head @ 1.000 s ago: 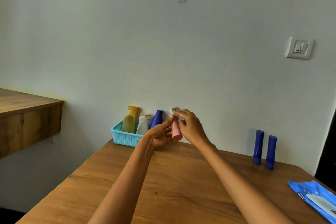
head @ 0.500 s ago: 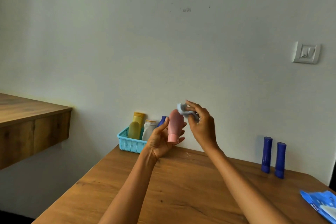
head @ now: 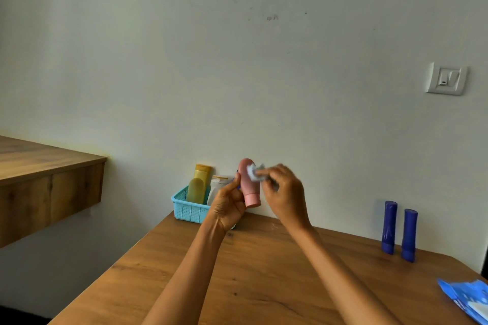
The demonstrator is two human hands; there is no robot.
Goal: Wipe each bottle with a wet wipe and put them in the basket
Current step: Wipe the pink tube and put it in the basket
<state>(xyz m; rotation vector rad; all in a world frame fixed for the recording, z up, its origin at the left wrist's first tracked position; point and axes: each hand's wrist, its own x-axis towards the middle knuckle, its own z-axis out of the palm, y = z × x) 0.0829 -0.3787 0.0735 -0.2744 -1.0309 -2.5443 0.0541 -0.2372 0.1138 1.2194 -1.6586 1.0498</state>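
Midway through, by the look of things. Left hand (head: 229, 204) gripping pink bottle (head: 249, 183), cap down, above the wooden surface (head: 264, 272) just in front of the turquoise basket (head: 188, 210). Right hand (head: 284, 192) pinching crumpled wet wipe (head: 255, 173) against its upper side. Already in basket: 2 yellow bottles (head: 199, 183), 1 white bottle (head: 217, 186), perhaps 1 more hidden behind the hands. Not yet wiped: 2 blue bottles (head: 398, 231) standing well to the right, near the wipes pack (head: 467, 298).

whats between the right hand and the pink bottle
In the head view, a crumpled wet wipe, pinched by the right hand, sits against the upper side of the pink bottle, which the left hand holds.
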